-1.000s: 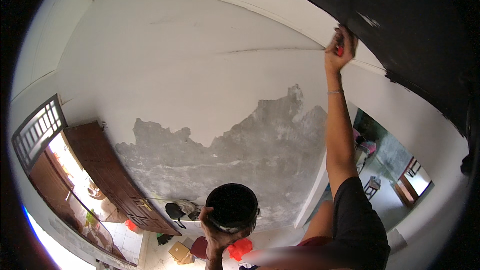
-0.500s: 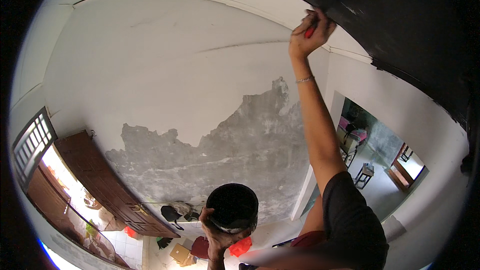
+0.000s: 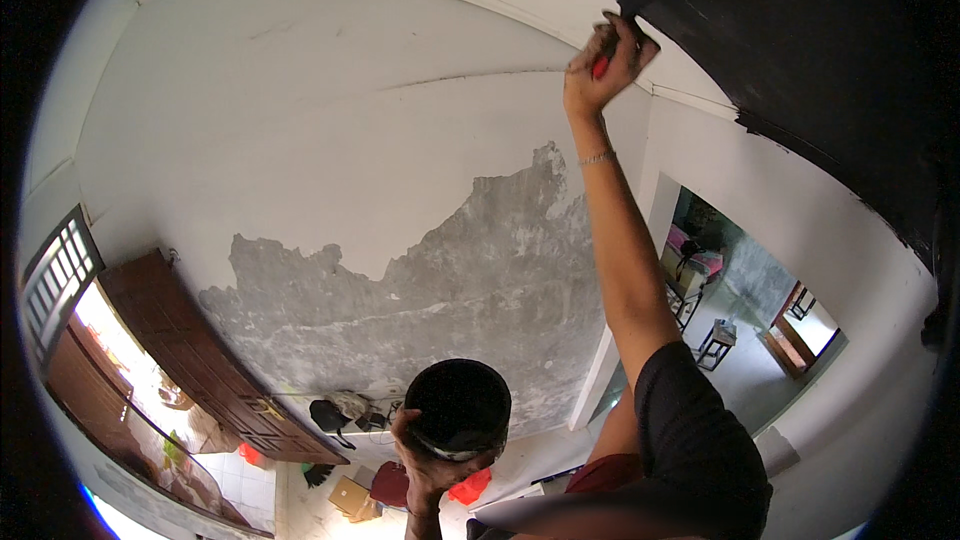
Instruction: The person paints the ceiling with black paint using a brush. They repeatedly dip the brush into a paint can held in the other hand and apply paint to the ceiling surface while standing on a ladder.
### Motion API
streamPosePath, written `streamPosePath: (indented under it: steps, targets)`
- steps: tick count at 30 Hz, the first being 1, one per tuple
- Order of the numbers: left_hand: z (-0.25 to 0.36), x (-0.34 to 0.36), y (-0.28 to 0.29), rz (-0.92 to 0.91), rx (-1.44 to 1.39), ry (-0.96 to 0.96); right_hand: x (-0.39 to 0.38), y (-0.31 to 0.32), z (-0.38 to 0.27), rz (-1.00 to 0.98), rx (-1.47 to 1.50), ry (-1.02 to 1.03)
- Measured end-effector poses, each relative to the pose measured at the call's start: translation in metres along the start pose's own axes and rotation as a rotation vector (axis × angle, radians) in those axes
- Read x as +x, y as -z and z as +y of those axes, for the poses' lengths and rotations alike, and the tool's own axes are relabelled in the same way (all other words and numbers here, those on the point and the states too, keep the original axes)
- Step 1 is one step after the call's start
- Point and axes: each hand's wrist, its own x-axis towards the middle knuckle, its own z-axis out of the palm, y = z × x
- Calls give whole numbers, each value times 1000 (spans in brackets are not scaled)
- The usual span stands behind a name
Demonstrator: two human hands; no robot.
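Raised high, my right hand [image 3: 612, 68] is closed around a paintbrush [image 3: 600, 68] whose red handle end pokes out below the fingers. The dark brush head rests against the black-painted surface [image 3: 790, 35] overhead, near its edge with the white ceiling [image 3: 560, 5]. Lower down, my left hand [image 3: 428, 468] grips a round paint pot [image 3: 460, 445] from beneath and the side. Its inside looks black, and pale smears mark its outer wall. Dark stains cover the fingers of both hands.
Ahead stands a white wall [image 3: 300, 120] with a bare grey patch [image 3: 480, 280]. A brown door [image 3: 190, 340] is open at left. At right, a doorway shows a stool [image 3: 717, 343] beyond. On the floor lie a cardboard box [image 3: 350, 495] and a red bag [image 3: 470, 486].
My right hand has shifted slightly left with the brush along the black edge. Pale flecks seen near the brush earlier show less now. The pot stays in my left hand, and the whole view has shifted slightly.
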Motion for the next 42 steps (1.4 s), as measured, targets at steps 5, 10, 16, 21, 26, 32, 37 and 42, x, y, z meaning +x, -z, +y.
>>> streamPosePath:
  steps: [5, 10, 16, 21, 26, 32, 37, 42]
  targets:
    - [-4, 2, 1, 0, -26, -104, 34, 10, 16, 391, -139, -341]
    - [-5, 5, -5, -10, -17, -118, 28, -17, 15, 101, -93, -3]
    - [0, 8, -4, -3, -72, -151, 13, 28, 19, 237, -41, -104]
    - [3, 11, -4, -12, -102, -104, 27, -8, 15, 90, 117, -115]
    - [7, 11, -7, -55, -116, -86, 7, 24, 0, -53, -78, 97]
    - [8, 11, -2, -31, -166, -131, 53, 16, 23, 222, -301, -9]
    - [8, 7, -2, -42, -97, -59, 18, 14, -5, -191, -41, 86]
    - [8, 4, 3, -35, -44, -63, 23, 29, -5, 160, -149, -50]
